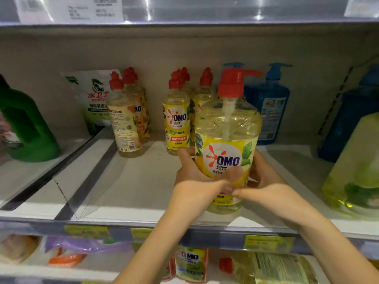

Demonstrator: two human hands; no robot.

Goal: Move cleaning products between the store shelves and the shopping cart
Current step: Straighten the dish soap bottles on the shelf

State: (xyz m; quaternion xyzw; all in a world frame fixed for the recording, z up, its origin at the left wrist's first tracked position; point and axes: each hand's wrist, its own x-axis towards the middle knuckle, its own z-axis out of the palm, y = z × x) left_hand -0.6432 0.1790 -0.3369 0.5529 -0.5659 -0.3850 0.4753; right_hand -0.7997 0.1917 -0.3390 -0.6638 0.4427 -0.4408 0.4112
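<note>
Together, left hand and right hand grip the clear yellow OMO bottle with red pump.

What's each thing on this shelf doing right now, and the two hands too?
big OMO pump bottle: upright, pump on, held at the front of the shelf.
left hand: grips the bottle's left side.
right hand: grips its right side.
small OMO bottles: upright, red caps on.
blue pump bottle: upright, behind.
green jug: upright.
white pouch: standing at the back.
</note>
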